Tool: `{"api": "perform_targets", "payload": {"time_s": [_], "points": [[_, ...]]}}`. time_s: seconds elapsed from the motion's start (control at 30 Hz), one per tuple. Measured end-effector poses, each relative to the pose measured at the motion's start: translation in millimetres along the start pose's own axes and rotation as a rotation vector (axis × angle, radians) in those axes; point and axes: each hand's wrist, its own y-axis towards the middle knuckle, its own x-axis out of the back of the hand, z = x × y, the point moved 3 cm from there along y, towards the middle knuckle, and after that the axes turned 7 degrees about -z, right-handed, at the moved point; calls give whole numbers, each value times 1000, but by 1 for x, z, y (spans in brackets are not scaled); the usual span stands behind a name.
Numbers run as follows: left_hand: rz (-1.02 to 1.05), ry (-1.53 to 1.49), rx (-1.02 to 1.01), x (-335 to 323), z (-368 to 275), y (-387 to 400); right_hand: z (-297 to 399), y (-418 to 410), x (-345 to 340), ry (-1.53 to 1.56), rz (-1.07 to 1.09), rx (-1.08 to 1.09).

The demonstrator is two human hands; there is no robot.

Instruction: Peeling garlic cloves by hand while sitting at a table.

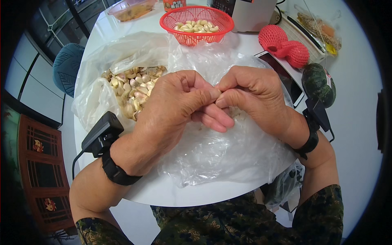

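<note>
My left hand (186,101) and my right hand (254,98) meet over a spread clear plastic bag (214,153). Between their thumbs and fingertips is pinched a small pale piece, seemingly a garlic clove (218,93), mostly hidden by the fingers. The middle and lower fingers of my left hand stretch out beneath the right thumb. To the left, an opened whitish plastic bag (95,95) holds many unpeeled garlic cloves (134,87), partly covered by my left hand. Beyond both hands, a red plastic mesh basket (196,38) contains peeled garlic cloves (197,27).
A smartphone (283,76), a red foam fruit net (283,46) and a dark green squash (319,84) lie at the right. Behind the basket stand a grey-white appliance (254,16) and a plastic container (131,10). The white table's (171,196) rounded edge is close to my body.
</note>
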Motion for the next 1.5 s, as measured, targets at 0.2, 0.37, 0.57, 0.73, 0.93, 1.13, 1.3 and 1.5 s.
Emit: {"api": "perform_targets", "payload": {"time_s": [0.2,0.37,0.57,0.73,0.93,1.13,1.3,1.5], "points": [[11,10,-14,0,-2,-2,3,-2,1,-28,4,63],[27,-8,-3,0,-1,0,3,-2,2,-34,6,37],[-1,49,-9,-2,-5,-3,3,-3,-2,111,-22,-53],[30,56,-41,-4,-9,-4,3,-2,2,4,-27,64],[11,42,-10,-3,-4,-1,2,-2,-1,-11,-5,39],[-20,52,56,-2,-3,-2,2,-4,-3,-196,20,232],[-77,61,58,-1,2,-4,4,-3,-1,-212,0,224],[-107,93,12,-5,-5,-7,7,-4,-2,-84,25,60]]}}
